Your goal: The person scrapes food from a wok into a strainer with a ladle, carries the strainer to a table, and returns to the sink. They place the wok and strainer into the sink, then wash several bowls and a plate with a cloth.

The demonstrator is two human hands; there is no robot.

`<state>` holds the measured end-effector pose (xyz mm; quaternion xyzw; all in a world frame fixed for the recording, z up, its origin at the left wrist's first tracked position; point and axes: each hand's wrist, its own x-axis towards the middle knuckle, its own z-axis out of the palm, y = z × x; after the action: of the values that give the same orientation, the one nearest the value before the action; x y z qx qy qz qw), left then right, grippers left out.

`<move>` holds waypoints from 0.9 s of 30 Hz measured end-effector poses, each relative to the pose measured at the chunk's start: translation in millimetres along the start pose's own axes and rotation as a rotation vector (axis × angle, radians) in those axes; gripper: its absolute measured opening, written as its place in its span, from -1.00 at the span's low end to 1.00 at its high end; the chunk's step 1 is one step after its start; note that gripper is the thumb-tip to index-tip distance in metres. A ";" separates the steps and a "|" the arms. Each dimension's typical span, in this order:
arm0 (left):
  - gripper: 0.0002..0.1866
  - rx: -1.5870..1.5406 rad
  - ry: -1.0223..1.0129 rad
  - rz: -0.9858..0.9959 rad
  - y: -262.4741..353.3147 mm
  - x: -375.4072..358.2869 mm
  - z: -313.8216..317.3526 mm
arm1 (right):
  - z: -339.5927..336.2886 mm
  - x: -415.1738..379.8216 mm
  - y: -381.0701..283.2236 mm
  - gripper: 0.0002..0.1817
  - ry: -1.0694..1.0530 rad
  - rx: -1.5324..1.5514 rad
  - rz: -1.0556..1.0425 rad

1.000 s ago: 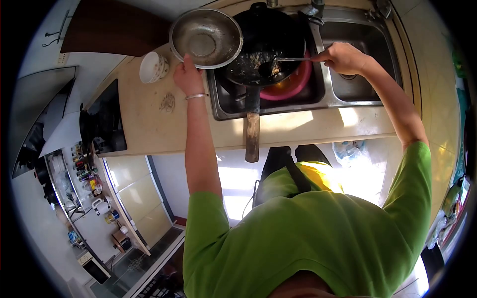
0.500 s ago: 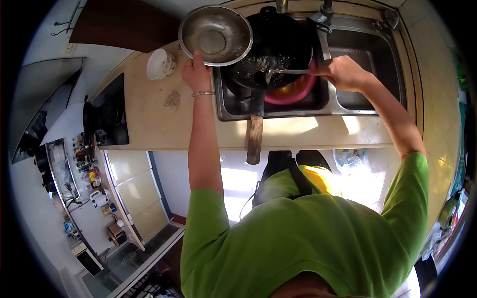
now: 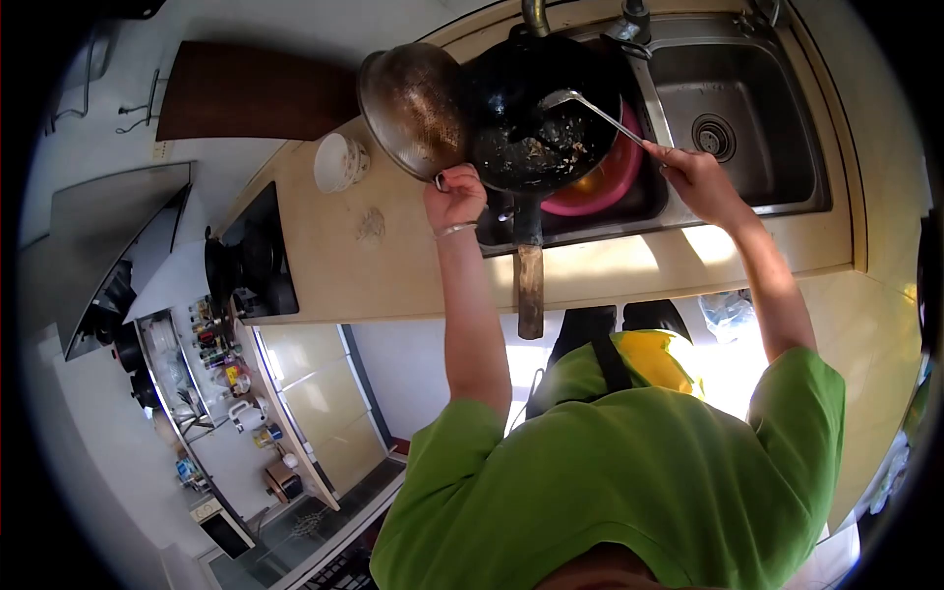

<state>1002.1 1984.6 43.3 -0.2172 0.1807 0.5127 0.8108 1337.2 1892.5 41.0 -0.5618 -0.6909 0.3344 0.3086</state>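
My left hand (image 3: 455, 197) grips the rim of a metal bowl (image 3: 418, 110), which is tipped on its side against the left edge of a black wok (image 3: 536, 69), its outer surface facing me. My right hand (image 3: 700, 183) is closed round the handle of a metal spatula (image 3: 595, 108), whose head is over the inside of the wok. Bits of food lie in the wok's lower part. The wok rests over the left sink basin, its wooden handle (image 3: 530, 290) pointing toward me. Beneath it a pink basin (image 3: 615, 182) shows.
A patterned white bowl (image 3: 340, 163) stands on the counter (image 3: 324, 246) at the left, near a black hob (image 3: 261, 261). At the right is the other sink basin (image 3: 767, 147) with its drain. The faucet (image 3: 634, 22) is behind the wok.
The metal bowl has turned from facing up to lying on its side by the wok. The spatula head has moved up and away from the food bits. The whole view has shifted.
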 end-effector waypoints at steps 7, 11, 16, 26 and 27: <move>-0.90 -0.154 -0.012 -0.143 -28.6 12.8 -14.0 | 17.0 -11.4 -29.5 -0.59 0.142 0.215 0.081; -0.90 -0.178 0.012 -0.180 -30.1 19.0 -15.4 | 24.7 -6.1 -35.0 -0.55 0.208 0.225 -0.022; -0.90 -0.173 0.023 -0.212 -27.0 19.3 -11.8 | 18.2 -8.3 -39.0 -0.53 0.110 0.053 -0.012; -0.85 -0.142 0.127 -0.073 -12.9 10.9 -5.0 | 16.1 -0.2 -50.9 -0.50 0.050 -0.022 -0.117; -0.85 -0.145 0.126 -0.070 -11.1 12.1 -6.6 | 18.7 -2.2 -47.4 -0.50 0.046 -0.022 -0.119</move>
<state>1016.7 1985.9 33.3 -0.3136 0.1860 0.4811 0.7973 1295.6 1881.4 68.3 -0.5307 -0.7194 0.2948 0.3375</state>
